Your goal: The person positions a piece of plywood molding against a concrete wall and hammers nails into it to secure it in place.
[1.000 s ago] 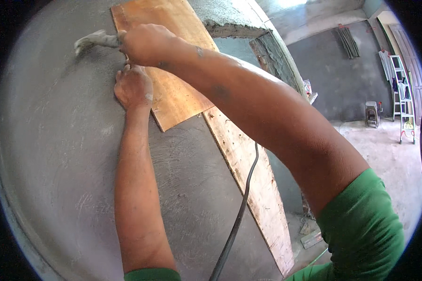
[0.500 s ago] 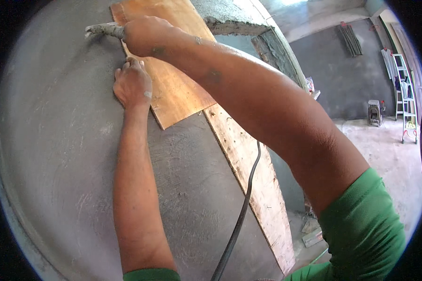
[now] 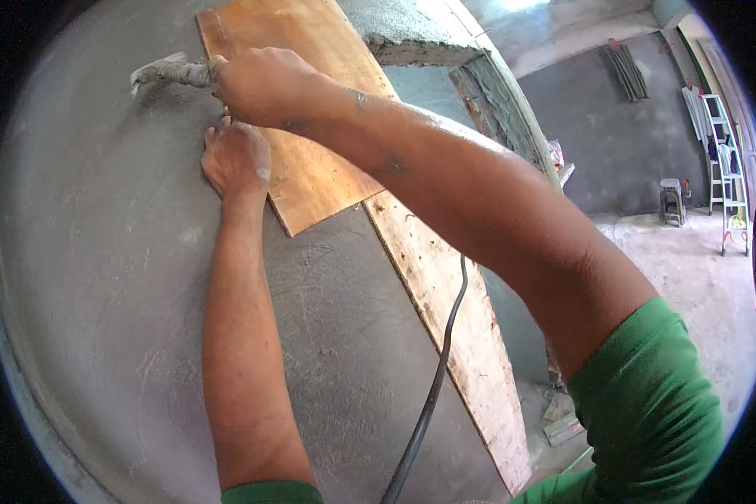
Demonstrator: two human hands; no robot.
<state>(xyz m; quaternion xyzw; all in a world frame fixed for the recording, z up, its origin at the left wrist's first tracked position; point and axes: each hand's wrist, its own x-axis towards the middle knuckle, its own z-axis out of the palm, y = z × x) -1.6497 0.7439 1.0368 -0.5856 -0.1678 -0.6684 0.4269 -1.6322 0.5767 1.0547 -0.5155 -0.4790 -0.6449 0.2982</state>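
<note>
Plywood board (image 3: 319, 172), broad and orange-brown, lies slantwise over a grey plastered surface (image 3: 126, 252), left of a rough-edged recess (image 3: 433, 88); its near end overlaps the far end of a longer, paler wooden strip (image 3: 475, 361) that runs down to the near right.

At the board's left edge is the left hand (image 3: 237, 157), back of the hand up, with the forearm rising from the near side. Its fingers are bent toward that edge, but their tips are mostly hidden, so I cannot tell whether they pinch something or only press there. Just beyond it, the right hand (image 3: 267, 86) has its fingers wrapped round the handle of a hammer-like tool (image 3: 172, 72) crusted with grey. The tool's head points left, past the board's edge and in front of the plaster. The right forearm crosses in front of the board from the right, where a green sleeve (image 3: 655, 386) covers the upper arm.

A black cable (image 3: 430, 403) passes over the strip and leaves at the near edge. Far right, a stool (image 3: 671, 202) and a stepladder (image 3: 734, 204) hung with cloths stand on a pale floor (image 3: 647, 252), and a bundle of dark strips (image 3: 628, 71) hangs on the wall behind.
</note>
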